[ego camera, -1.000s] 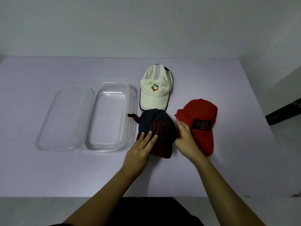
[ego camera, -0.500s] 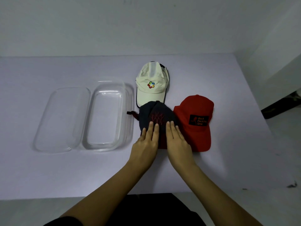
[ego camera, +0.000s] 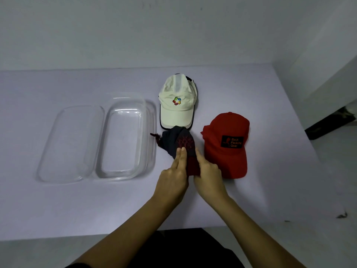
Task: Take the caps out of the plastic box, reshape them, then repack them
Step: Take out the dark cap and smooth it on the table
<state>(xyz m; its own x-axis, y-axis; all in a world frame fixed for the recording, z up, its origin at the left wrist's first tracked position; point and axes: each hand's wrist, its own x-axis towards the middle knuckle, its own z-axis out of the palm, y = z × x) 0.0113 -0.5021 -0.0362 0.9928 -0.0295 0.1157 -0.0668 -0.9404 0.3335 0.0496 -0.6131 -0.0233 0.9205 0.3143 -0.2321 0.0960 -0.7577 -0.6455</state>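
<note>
- Squeezing the dark cap (ego camera: pixel 178 141) from both sides, the two hands work at the middle of the table (ego camera: pixel 270 180), toward its near edge.
- Left hand (ego camera: pixel 172 177): its fingers lie straight and close together along the cap's left flank, pressing inward.
- Right hand (ego camera: pixel 207 171): it is pressed against the cap's right flank at the maroon brim; whether its fingers curl under the brim I cannot tell.
- Unpacking looks finished: the clear plastic box (ego camera: pixel 123 138) sits toward the table's left side with nothing in it, and its lid (ego camera: pixel 67 144) lies flat just beside it on the left.
- All three caps are out on the table, so I judge the work to be in the reshaping step, with repacking not yet begun.
- White cap (ego camera: pixel 177 104): it lies toward the far edge, crown rounded, brim pointing at the person, its brim tip touching the dark cap.
- Red cap (ego camera: pixel 226 144): it lies just right of the hands, crown full, a black patch on the front.
- Dark cap's look: navy crown with a red web pattern, folded narrow between the hands, soft and creased, a strap end sticking out to the left.
- Left to do, by my reading: finish shaping this cap, then place all three back in the box and close the lid.
</note>
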